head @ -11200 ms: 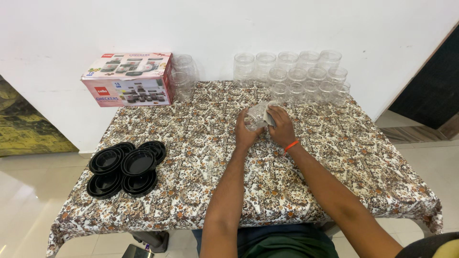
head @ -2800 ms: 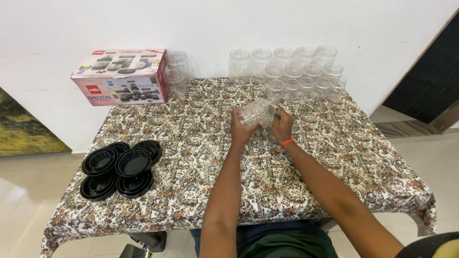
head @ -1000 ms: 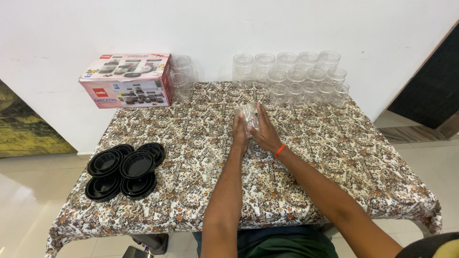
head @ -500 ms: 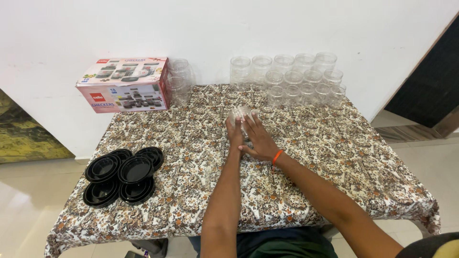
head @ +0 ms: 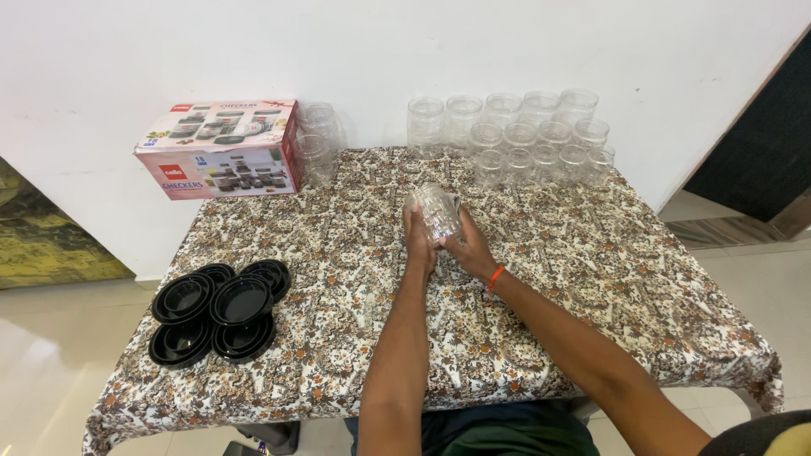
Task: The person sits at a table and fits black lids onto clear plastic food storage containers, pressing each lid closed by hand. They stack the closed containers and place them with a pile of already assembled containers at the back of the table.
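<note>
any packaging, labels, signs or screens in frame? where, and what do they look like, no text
Cardboard box: far left corner of the table, against the wall; long rectangular carton, pink-red sides, pale top, printed pictures of lidded jars.
No signs or screens in view; no label made out on the clear jar in the hands.

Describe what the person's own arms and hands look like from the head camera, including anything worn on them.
Both forearms are bare, with no sleeves, gloves or rings visible. The right hand has a thin orange band around its wrist; the left hand and its wrist carry nothing. At the bottom edge, dark green clothing shows at the person's lap.
</note>
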